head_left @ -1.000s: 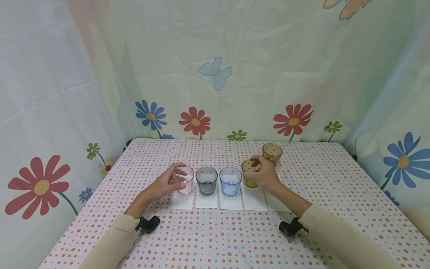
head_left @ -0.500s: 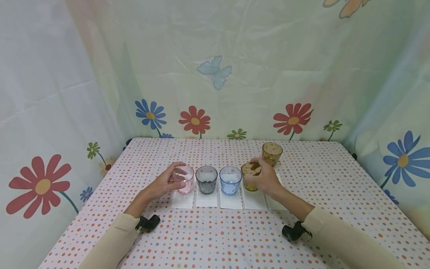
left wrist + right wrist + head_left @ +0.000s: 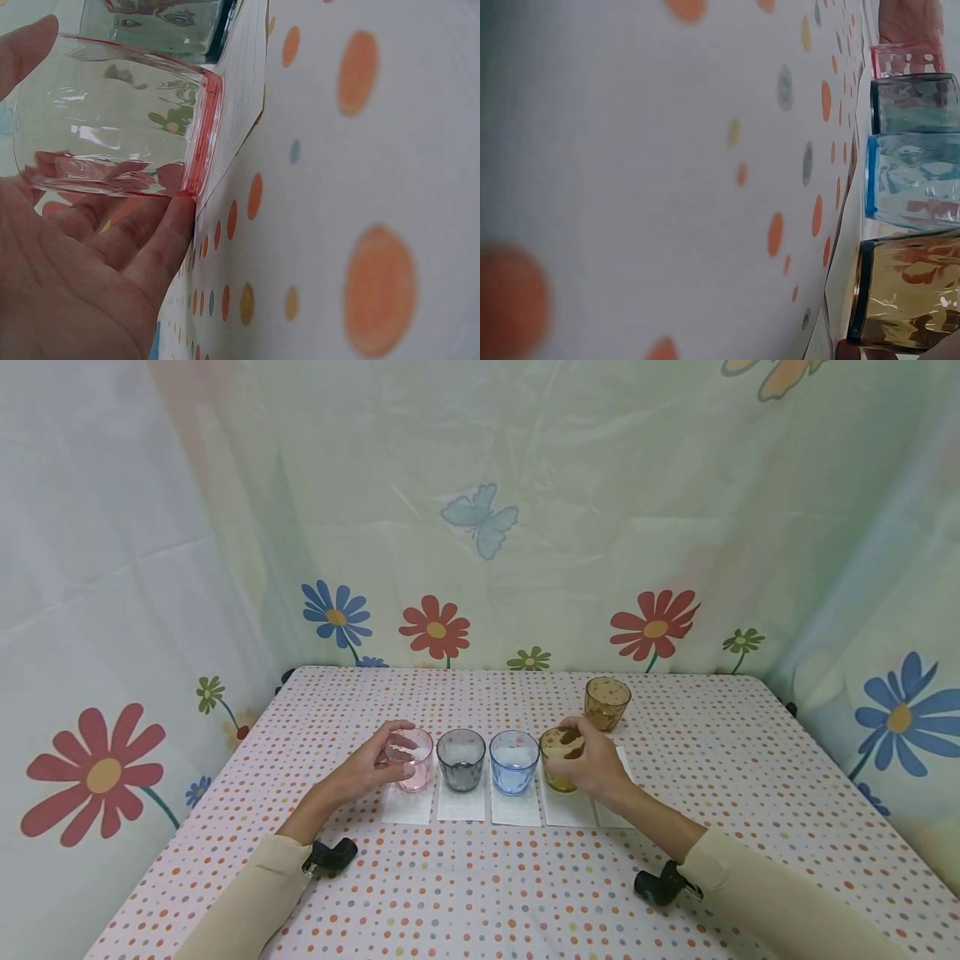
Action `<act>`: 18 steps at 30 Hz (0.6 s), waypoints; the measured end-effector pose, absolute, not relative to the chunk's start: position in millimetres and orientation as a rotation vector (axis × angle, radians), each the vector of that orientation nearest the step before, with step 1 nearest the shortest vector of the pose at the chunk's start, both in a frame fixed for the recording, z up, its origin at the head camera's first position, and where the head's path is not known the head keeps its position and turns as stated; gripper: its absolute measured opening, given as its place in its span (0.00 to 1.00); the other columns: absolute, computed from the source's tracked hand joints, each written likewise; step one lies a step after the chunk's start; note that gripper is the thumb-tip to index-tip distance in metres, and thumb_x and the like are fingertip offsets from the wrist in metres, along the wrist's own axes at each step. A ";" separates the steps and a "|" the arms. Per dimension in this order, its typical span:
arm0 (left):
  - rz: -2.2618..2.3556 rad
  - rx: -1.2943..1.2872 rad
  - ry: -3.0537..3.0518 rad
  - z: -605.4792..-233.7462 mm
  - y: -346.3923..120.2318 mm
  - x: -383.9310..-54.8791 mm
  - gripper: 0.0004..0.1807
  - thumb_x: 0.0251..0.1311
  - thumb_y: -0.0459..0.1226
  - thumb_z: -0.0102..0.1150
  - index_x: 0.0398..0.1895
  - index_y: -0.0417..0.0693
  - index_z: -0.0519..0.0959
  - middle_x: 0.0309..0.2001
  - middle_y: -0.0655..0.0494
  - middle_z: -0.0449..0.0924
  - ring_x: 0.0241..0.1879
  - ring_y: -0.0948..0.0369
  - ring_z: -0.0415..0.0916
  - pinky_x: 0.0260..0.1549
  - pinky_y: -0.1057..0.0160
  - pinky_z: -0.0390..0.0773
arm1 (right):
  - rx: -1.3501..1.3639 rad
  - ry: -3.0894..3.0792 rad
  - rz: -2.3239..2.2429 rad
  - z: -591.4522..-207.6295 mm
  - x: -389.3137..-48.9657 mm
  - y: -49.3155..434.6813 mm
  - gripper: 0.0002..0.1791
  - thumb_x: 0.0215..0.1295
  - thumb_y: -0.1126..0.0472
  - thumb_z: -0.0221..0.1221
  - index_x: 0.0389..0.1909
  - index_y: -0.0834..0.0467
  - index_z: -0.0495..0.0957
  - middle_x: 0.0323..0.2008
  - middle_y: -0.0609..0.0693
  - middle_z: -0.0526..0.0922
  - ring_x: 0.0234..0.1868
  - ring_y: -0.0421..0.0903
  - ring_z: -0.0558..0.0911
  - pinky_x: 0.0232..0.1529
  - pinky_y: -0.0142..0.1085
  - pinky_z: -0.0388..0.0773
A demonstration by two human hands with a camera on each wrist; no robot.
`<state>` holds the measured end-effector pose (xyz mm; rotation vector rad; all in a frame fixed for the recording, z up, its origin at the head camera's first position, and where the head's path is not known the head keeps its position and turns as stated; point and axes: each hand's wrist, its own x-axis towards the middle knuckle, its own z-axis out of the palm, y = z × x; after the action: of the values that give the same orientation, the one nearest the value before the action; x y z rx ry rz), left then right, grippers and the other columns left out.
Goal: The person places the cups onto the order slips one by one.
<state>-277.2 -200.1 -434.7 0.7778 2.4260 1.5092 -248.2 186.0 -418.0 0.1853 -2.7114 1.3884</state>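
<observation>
A pink glass (image 3: 417, 775) stands upright on a paper strip at the row's left end. My left hand (image 3: 369, 766) holds it from the left, fingers behind and thumb in front; in the left wrist view, fingers (image 3: 142, 232) lie along its side. A grey glass (image 3: 461, 764) and a blue glass (image 3: 514, 764) stand beside it. With my right hand (image 3: 596, 762) I grip an amber glass (image 3: 557, 775) at the row's right, thumb in front and fingers behind. Its base is over the fourth strip; the right wrist view shows this amber glass (image 3: 907, 292) upright beside the blue one.
A second amber glass (image 3: 607, 702) stands farther back, behind my right hand. White paper strips (image 3: 516, 812) lie side by side under the row; the rightmost (image 3: 615, 817) is partly covered by my right arm. The dotted tablecloth (image 3: 480, 893) reaches a flowered curtain (image 3: 555, 568).
My right hand has brought the front amber glass slightly toward me, into line with the others. The left hand and the pink glass have stayed in place.
</observation>
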 end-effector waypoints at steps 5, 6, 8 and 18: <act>1.501 0.788 2.431 -434.9 -200.5 -277.3 0.40 0.65 0.43 0.62 0.76 0.45 0.55 0.64 0.39 0.71 0.61 0.43 0.75 0.60 0.43 0.74 | 0.201 -2.727 1.380 -417.6 -247.0 187.7 0.37 0.51 0.61 0.66 0.65 0.61 0.67 0.55 0.60 0.75 0.48 0.56 0.78 0.44 0.41 0.76; 1.500 0.790 2.433 -435.2 -200.7 -277.3 0.40 0.66 0.43 0.62 0.76 0.45 0.55 0.64 0.39 0.71 0.61 0.43 0.75 0.59 0.44 0.74 | 0.202 -2.732 1.376 -417.7 -247.0 188.2 0.37 0.51 0.61 0.66 0.65 0.61 0.66 0.55 0.60 0.75 0.48 0.56 0.78 0.44 0.42 0.76; 1.495 0.796 2.438 -435.8 -201.0 -277.4 0.39 0.66 0.43 0.61 0.76 0.44 0.55 0.64 0.38 0.71 0.61 0.43 0.75 0.59 0.44 0.74 | 0.202 -2.741 1.365 -418.0 -246.7 189.3 0.38 0.51 0.61 0.67 0.65 0.61 0.66 0.56 0.61 0.75 0.49 0.57 0.78 0.44 0.42 0.76; 1.499 0.763 2.438 -434.4 -199.9 -276.0 0.39 0.66 0.43 0.62 0.76 0.47 0.56 0.64 0.40 0.71 0.62 0.44 0.74 0.61 0.41 0.72 | 0.208 -2.755 1.367 -417.2 -245.3 191.1 0.38 0.50 0.60 0.68 0.64 0.60 0.65 0.56 0.63 0.75 0.52 0.59 0.77 0.46 0.44 0.77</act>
<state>-276.0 -199.9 -434.4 0.7631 2.4384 1.4988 -245.3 191.1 -417.2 0.2078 -2.7554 1.3667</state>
